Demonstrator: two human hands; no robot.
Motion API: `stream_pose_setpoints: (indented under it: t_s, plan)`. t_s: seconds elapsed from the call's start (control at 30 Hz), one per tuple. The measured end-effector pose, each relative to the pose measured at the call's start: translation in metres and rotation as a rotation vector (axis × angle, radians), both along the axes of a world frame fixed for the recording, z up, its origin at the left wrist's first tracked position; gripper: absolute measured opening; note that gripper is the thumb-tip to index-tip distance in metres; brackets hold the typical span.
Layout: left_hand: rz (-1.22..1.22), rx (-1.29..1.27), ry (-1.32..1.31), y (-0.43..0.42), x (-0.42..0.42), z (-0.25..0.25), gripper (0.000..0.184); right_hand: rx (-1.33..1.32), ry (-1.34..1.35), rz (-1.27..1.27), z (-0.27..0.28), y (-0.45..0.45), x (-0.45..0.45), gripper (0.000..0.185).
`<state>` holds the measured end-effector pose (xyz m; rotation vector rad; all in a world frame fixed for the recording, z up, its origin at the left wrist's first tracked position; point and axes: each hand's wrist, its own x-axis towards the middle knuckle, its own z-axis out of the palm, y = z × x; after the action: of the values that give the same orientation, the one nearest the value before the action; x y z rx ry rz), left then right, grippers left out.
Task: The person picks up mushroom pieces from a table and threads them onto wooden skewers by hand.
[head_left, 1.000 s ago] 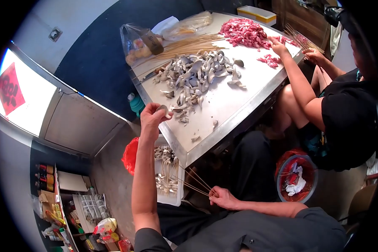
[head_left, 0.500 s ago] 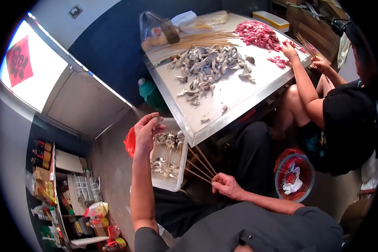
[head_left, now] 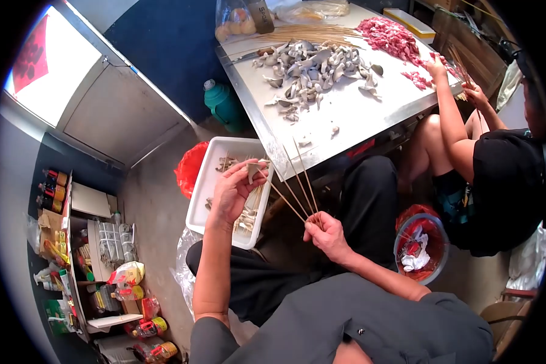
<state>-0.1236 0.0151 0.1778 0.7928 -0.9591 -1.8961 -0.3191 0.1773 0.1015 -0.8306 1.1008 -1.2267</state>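
My left hand [head_left: 232, 191] is raised over the white tray, fingers pinched on a grey-white oyster mushroom piece [head_left: 254, 171]. In my right hand [head_left: 327, 235], closed in front of my lap, are several thin bamboo skewers [head_left: 303, 191] fanned upward. One skewer's tip reaches the mushroom; whether it has pierced it I cannot tell. Below my left hand, the white tray [head_left: 198, 213] holds skewers threaded with mushroom pieces, partly hidden by that hand. A heap of torn oyster mushrooms [head_left: 321, 70] lies on the white table [head_left: 352, 124].
Loose bamboo skewers [head_left: 309, 33] and cut raw meat [head_left: 387, 37] lie on the table. At right, a co-worker's hand [head_left: 435, 68] is by the meat. A green thermos [head_left: 223, 104], a red bag [head_left: 192, 167], a lined bin [head_left: 428, 276] and a cluttered shelf [head_left: 91, 200] stand around.
My left hand has come down and right with the mushroom, toward the skewer tips. My right hand has risen slightly, its skewers more upright. The view has shifted, showing more of the tray.
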Motion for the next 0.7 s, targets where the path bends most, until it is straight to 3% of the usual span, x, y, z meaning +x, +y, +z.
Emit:
stream_pose_setpoints:
  t_s: [0.27, 0.53, 0.7]
  plan:
    - [-0.001, 0.002, 0.001, 0.002, -0.007, -0.001, 0.031, 0.021, -0.025, -0.001, -0.003, 0.002, -0.002, 0.011]
    - [0.037, -0.055, -0.036, 0.002, -0.011, -0.004, 0.010, 0.025, -0.020, -0.002, -0.004, 0.002, -0.004, 0.011]
    - [0.045, -0.109, -0.069, 0.000, -0.011, -0.006, 0.009, 0.017, -0.035, -0.008, -0.007, 0.001, -0.003, 0.011]
